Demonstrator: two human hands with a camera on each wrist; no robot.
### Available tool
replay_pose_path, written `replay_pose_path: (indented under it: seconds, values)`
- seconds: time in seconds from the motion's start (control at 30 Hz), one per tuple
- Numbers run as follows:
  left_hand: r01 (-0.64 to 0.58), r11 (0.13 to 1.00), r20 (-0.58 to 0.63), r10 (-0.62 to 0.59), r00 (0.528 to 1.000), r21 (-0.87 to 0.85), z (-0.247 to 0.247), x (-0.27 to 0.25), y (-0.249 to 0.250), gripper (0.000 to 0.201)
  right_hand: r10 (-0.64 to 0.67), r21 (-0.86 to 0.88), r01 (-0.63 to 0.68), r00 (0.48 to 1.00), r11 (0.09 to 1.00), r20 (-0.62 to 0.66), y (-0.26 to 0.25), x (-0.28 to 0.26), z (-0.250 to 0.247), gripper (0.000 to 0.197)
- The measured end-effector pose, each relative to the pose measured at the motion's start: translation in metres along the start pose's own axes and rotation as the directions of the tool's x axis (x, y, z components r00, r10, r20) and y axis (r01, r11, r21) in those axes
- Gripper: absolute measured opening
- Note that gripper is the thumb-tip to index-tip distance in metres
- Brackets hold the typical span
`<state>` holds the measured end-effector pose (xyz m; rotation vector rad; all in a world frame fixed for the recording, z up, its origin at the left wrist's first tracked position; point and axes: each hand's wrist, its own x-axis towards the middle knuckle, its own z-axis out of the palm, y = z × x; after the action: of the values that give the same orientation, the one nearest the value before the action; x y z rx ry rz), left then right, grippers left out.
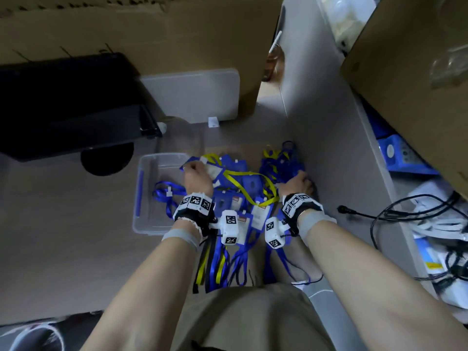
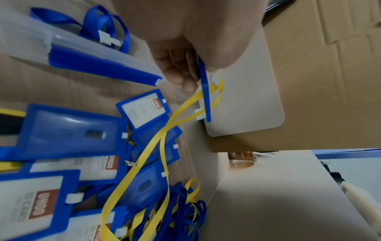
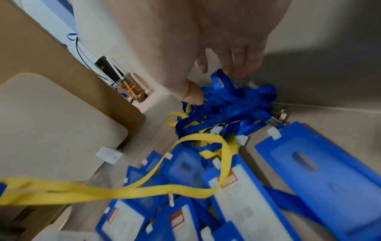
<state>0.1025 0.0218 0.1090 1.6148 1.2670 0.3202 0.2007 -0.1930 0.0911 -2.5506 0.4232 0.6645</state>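
A heap of blue badge holders (image 1: 243,201) with blue and yellow lanyards lies on the floor between my arms. My left hand (image 1: 196,173) pinches one blue badge holder (image 2: 206,91) by its edge, just above the heap. A yellow lanyard (image 2: 156,143) trails from that holder down into the pile. My right hand (image 1: 300,179) is at the wall, where its thumb and fingers (image 3: 237,68) curl into a tangle of blue lanyards (image 3: 233,101). An open clear plastic bin (image 1: 147,198) stands left of the heap, holding one blue lanyard (image 1: 167,191).
The bin's pale lid (image 1: 195,95) leans against a cardboard box (image 1: 126,29) behind the pile. A black tray (image 1: 63,105) sits far left. A white panel (image 1: 324,148) walls in the right side, with black cables (image 1: 405,216) beyond it. A brown jar (image 3: 132,89) stands in the corner.
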Motion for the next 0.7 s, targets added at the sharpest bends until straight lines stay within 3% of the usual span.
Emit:
replay_pose_path:
  seconds: [0.1,0.17,0.23,0.33,0.43,0.47,0.6,0.63,0.7]
  values:
    - [-0.034,0.999,0.119,0.034,0.992,-0.002,-0.014,-0.007,-0.001,0.029,-0.141,-0.008,0.142,0.984,0.99,0.109,-0.014,-0.012,0.011,0.062]
    - [-0.038,0.999,0.212,0.035,0.977,0.008,-0.024,-0.01,-0.005,0.029,-0.293,0.068,0.285,0.934,0.956,0.203,-0.028,-0.025,0.018,0.056]
    - [-0.039,0.999,0.296,0.034,0.955,0.011,-0.036,-0.013,-0.009,0.029,-0.425,0.207,0.38,0.865,0.902,0.266,-0.046,-0.043,0.026,0.05]
    - [-0.084,0.996,0.369,0.067,0.927,0.028,-0.058,-0.019,-0.012,0.021,-0.569,0.48,0.384,0.752,0.789,0.333,-0.076,-0.077,0.037,0.036]
    - [-0.152,0.988,0.397,0.133,0.908,0.015,-0.086,-0.022,-0.016,0.014,-0.691,0.48,0.499,0.562,0.722,0.455,-0.094,-0.109,0.045,0.023]
    - [-0.162,0.987,0.389,0.146,0.909,0.009,-0.096,-0.022,-0.019,0.013,-0.702,0.46,0.531,0.536,0.712,0.468,-0.096,-0.116,0.05,0.02]
    - [-0.155,0.987,0.358,0.156,0.921,-0.029,-0.128,-0.023,-0.036,0.013,-0.722,0.443,0.569,0.55,0.692,0.421,-0.096,-0.14,0.066,0.016]
    - [-0.154,0.985,0.344,0.169,0.924,-0.072,-0.136,-0.024,-0.04,0.01,-0.728,0.448,0.575,0.561,0.685,0.395,-0.096,-0.146,0.071,0.014]
    - [-0.094,0.99,0.329,0.124,0.936,-0.107,-0.148,-0.024,-0.054,0.024,-0.719,0.437,0.576,0.611,0.691,0.331,-0.094,-0.157,0.08,0.008]
